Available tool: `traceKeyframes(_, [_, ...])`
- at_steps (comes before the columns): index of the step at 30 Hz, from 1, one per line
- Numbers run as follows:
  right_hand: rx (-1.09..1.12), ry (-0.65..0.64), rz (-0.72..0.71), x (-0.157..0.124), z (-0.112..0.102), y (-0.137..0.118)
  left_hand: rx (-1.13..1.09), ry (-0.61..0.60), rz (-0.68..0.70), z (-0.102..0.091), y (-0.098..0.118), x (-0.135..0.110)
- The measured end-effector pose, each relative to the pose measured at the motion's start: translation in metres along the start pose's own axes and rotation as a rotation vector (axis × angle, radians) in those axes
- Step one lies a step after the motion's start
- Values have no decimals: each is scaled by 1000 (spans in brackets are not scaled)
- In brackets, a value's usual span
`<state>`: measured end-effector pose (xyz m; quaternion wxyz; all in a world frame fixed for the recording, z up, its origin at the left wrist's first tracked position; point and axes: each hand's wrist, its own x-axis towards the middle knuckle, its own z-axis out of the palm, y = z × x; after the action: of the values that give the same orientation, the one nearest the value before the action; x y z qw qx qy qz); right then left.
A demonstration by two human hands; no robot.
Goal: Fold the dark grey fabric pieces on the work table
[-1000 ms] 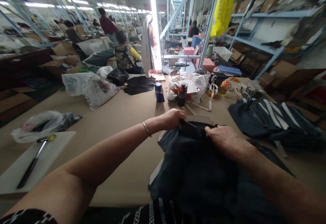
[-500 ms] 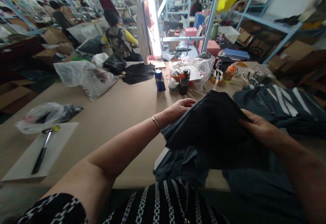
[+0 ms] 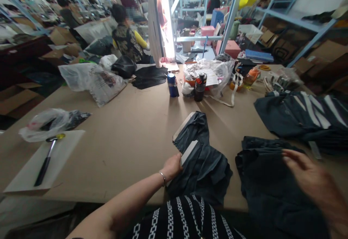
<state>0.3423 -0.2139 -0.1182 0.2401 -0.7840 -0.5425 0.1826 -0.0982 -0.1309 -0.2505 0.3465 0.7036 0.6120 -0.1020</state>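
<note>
My left hand (image 3: 173, 166) is closed on the edge of a dark grey cloth piece (image 3: 209, 166) beside a white strip (image 3: 189, 152). That piece lies loosely over another dark piece with a white edge (image 3: 183, 126) on the table in front of me. To the right, my right hand (image 3: 304, 168) is slightly blurred, its fingers bent over the edge of a dark folded cloth (image 3: 263, 181). This cloth lies on a dark heap at the table's front edge, with its lower part hanging toward me. The right thumb is hard to make out.
A stack of dark garments with white strips (image 3: 312, 112) lies at the right. A blue can (image 3: 172, 85) and a dark bottle (image 3: 200, 86) stand at the back. On the left, a hammer (image 3: 46, 163) rests on white paper near plastic bags (image 3: 98, 83). A person (image 3: 129, 39) sits beyond.
The dark cloth held up between both hands has come down onto the right-hand heap with my right hand. My left hand has moved down and toward me, onto the lower cloth piece.
</note>
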Motion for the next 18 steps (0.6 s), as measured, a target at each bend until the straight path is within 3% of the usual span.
traceKeyframes(1, [-2,-69,5,2,30,-29,19,10,-3,2,2,0])
traceKeyframes(3, [67,-342,-167,2,90,-83,45,23,-8,4,4,1])
traceKeyframes(5, [-8,-508,-341,-1,143,-125,62,27,-3,3,5,1])
traceKeyframes(7, [-132,-612,-495,-4,182,-152,67,25,23,0,6,-2])
traceKeyframes(9, [-267,-631,-645,-2,206,-170,64,39,81,-8,10,-7])
traceKeyframes(12, [-420,-651,-834,8,217,-189,64,107,201,-28,17,-16])
traceKeyframes(15, [-483,-720,-869,24,206,-206,94,206,268,-60,24,-28])
traceKeyframes(17, [-495,-687,-821,35,190,-217,109,356,333,-83,28,-42])
traceKeyframes(18, [-500,-653,-798,40,181,-222,90,491,404,-94,31,-51])
